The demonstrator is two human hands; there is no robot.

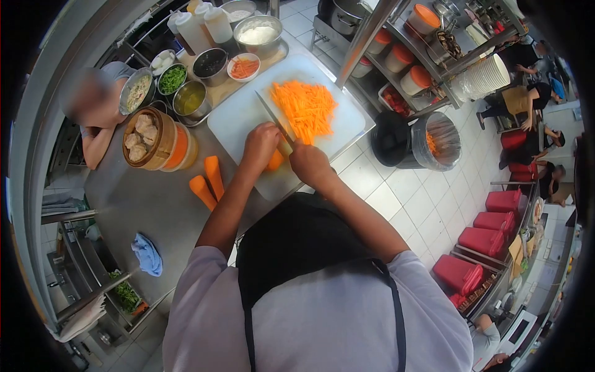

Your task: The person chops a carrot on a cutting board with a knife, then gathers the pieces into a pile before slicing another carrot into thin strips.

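My right hand [311,163] is wrapped round the handle of a kitchen knife [270,111], its blade pointing away over a white cutting board [238,115]. Close beside the blade, my left hand [261,144] has its fingers curled down over a carrot [274,162]; part of the carrot is hidden under the hand. A large pile of carrot strips [305,110] lies on the board, to the right of the blade. Two whole peeled carrots, one of them the nearer carrot [201,190], rest on the steel table left of my left forearm.
A bamboo steamer [156,139] with dumplings stands left of the board. Bowls, including a small bowl of carrot strips [243,67], and squeeze bottles [193,31] line the back. A blue cloth [147,254] lies on the table. A lined bin [437,141] stands right; a person [102,118] is at left.
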